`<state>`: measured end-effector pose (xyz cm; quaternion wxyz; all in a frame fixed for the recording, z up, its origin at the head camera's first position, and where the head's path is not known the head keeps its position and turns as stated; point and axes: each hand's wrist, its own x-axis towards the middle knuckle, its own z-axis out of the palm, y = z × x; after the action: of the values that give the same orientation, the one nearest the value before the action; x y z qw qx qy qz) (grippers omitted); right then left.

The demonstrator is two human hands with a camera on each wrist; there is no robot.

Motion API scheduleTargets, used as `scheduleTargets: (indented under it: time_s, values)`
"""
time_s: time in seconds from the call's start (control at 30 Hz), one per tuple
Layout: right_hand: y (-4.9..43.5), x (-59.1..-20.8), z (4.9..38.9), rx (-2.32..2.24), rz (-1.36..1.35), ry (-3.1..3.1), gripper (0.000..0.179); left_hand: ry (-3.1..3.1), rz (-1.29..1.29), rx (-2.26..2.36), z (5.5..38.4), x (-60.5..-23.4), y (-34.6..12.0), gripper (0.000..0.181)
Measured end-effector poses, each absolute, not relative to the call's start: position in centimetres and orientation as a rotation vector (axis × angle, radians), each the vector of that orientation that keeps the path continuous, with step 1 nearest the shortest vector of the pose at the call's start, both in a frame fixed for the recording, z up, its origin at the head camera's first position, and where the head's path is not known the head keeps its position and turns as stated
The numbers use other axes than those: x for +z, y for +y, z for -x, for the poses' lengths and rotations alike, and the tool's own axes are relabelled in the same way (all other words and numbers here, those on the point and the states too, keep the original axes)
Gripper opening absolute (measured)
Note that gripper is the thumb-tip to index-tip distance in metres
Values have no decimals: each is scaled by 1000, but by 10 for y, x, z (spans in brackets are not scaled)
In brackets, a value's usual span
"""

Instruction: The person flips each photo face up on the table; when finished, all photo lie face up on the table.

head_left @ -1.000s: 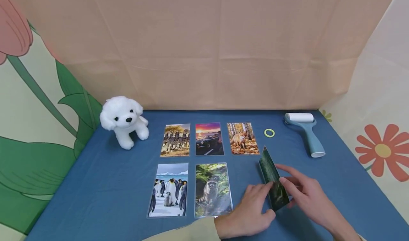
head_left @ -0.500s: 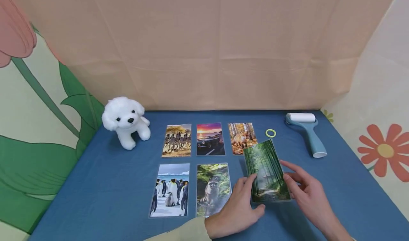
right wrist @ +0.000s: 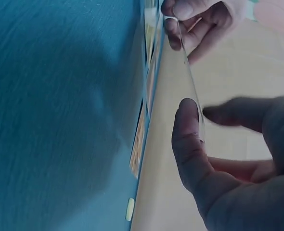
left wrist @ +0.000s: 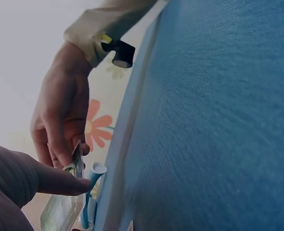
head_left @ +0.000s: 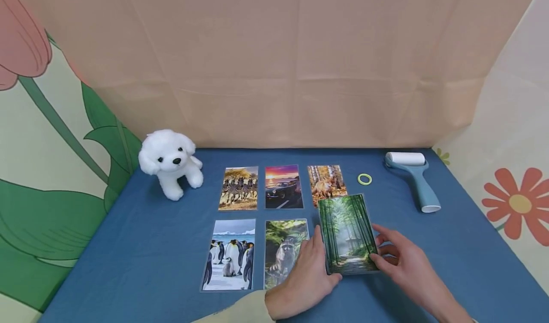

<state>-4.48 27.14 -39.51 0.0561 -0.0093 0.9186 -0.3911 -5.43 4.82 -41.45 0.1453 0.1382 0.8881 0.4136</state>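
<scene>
Both hands hold a glossy photo card (head_left: 348, 235) with a bamboo forest path on it, raised above the table in the head view. My left hand (head_left: 302, 276) grips its lower left edge, partly covering the raccoon card (head_left: 284, 256). The right hand (head_left: 405, 261) pinches the right edge between thumb and fingers. Seen edge-on in the right wrist view, the forest card is thin and stands off the blue cloth. Its upper part overlaps the fox card (head_left: 324, 182). The penguin card (head_left: 231, 256), zebra card (head_left: 238, 189) and car card (head_left: 283, 187) lie flat to the left.
A white plush dog (head_left: 169, 161) sits at the back left of the blue table (head_left: 141, 251). Beyond the forest card lies a small yellow-green ring (head_left: 364, 179). At the back right is a blue-handled lint roller (head_left: 418, 180). A beige cloth (head_left: 279, 65) hangs behind.
The forest card, earlier nearly edge-on, has turned its picture toward the head camera and moved left. My left hand has shifted left with it; the right hand stays at its right edge.
</scene>
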Motion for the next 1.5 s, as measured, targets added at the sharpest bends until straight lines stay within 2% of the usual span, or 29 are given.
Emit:
scheduleTargets:
  time_s: [0.2, 0.4, 0.6, 1.2, 1.5]
  values:
    - [274, -399, 44, -1020, 195, 2773, 90, 2624, -451, 1122, 54, -418, 45, 101]
    - [272, -403, 45, -871, 202, 2791, 96, 2712, -506, 1052, 53, -421, 41, 96]
    - [270, -408, 47, -759, 149, 2818, 98, 2773, -527, 968, 52, -422, 42, 93]
    - [276, -420, 45, -509, 229, 2825, 93, 2823, -672, 616, 50, -431, 46, 83]
    - [277, -421, 47, -459, 242, 2807, 89, 2819, -708, 540, 50, -431, 47, 72]
